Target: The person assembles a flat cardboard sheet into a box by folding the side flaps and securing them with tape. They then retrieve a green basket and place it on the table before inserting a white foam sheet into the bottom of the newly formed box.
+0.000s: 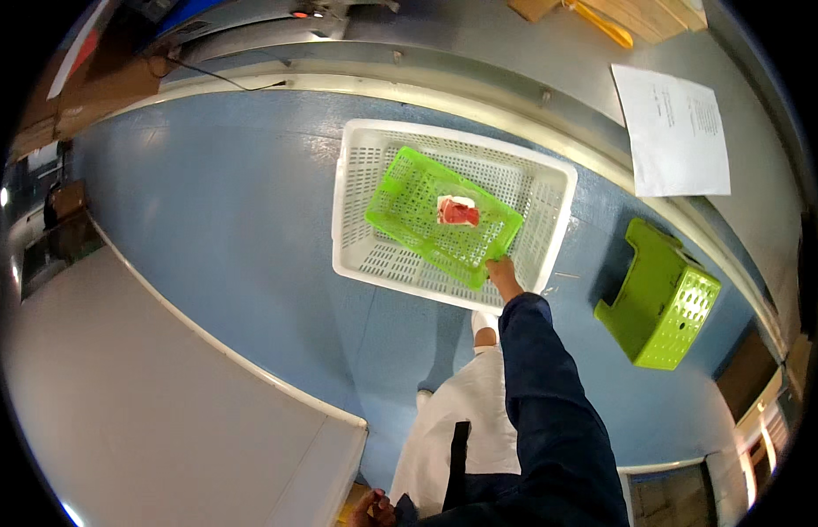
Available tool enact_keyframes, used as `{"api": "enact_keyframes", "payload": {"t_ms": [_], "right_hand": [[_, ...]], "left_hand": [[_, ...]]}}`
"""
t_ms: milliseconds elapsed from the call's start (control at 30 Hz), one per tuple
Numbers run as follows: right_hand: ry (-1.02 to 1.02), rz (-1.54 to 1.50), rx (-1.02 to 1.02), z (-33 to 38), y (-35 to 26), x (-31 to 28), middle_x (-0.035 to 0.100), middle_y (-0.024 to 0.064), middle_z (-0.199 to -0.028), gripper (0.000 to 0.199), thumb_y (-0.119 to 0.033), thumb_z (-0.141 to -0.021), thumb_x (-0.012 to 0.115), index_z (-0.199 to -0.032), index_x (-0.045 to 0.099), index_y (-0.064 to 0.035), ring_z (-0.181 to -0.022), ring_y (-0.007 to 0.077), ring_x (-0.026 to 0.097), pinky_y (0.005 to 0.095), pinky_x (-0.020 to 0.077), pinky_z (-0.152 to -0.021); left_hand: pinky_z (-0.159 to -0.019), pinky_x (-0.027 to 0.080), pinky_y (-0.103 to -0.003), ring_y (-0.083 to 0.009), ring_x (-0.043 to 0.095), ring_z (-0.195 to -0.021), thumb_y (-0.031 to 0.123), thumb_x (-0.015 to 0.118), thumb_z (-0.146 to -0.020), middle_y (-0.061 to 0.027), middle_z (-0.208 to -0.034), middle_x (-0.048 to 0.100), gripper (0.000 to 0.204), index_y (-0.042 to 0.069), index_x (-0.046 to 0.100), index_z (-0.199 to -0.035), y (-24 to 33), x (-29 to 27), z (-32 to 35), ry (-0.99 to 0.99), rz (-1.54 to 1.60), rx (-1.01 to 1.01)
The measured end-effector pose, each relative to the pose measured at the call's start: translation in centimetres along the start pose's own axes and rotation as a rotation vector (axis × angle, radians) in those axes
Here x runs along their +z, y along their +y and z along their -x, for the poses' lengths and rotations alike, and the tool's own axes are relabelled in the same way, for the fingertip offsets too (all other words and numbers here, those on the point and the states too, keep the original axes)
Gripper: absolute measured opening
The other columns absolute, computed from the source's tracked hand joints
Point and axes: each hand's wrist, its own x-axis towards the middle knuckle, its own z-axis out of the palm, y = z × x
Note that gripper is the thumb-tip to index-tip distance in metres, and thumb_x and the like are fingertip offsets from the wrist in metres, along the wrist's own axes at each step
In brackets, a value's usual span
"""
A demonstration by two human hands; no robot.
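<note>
My right hand (504,274) is closed on the near right corner of a green perforated plastic basket (406,162). That shallow basket lies at an angle inside a larger white slotted plastic crate (339,211). In the green basket rests a small red and white piece (458,211), which looks like sliced raw meat in a clear pack. At the lower edge, beside my white apron, my left hand (371,508) shows in part with its fingers curled. Whatever it holds, if anything, is hidden.
The crate stands on a blue floor (224,193). To its right is a green plastic step stool (659,299). A steel counter (479,66) runs along the far side, with a white paper sheet (675,132) hanging from it. A pale panel (180,395) fills the lower left.
</note>
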Motion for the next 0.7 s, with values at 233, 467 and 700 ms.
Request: {"api": "enact_keyframes", "payload": {"t_ms": [233,467,700], "right_hand": [[-0.163,0.089,-0.166,17.2,-12.4,-8.6,0.061,0.0246,-0.088,0.032,-0.02,-0.074,0.056,-0.097,0.056,0.0031,-0.085,0.0389,0.058,0.0425,0.0456,-0.072],[-0.335,0.191,-0.285,36.0,-21.2,-17.1,0.062,0.0218,-0.082,0.03,-0.02,-0.077,0.056,-0.096,0.057,0.0027,-0.078,0.0351,0.061,0.0409,0.0461,-0.068],[-0.316,0.333,-0.442,49.3,-21.4,-18.0,0.062,0.0211,-0.084,0.031,-0.02,-0.077,0.055,-0.098,0.056,0.0036,-0.076,0.0329,0.061,0.0392,0.0463,-0.067]], "left_hand": [[-0.056,0.032,-0.027,-0.0136,0.041,-0.059,0.029,0.042,-0.093,-0.0021,-0.073,0.047,0.023,0.008,0.052,-0.093,5.3,6.2,4.1,-0.389,-0.083,0.593],[-0.055,0.036,-0.029,-0.0161,0.045,-0.06,0.019,0.043,-0.094,-0.0052,-0.073,0.048,0.017,0.005,0.053,-0.098,7.1,6.8,7.5,-0.538,-0.223,1.029],[-0.065,0.042,-0.045,-0.0386,0.052,-0.075,0.009,0.048,-0.085,-0.019,-0.082,0.05,0.009,0.003,0.05,-0.092,3.9,-1.1,5.0,0.32,-0.908,1.84]]}}
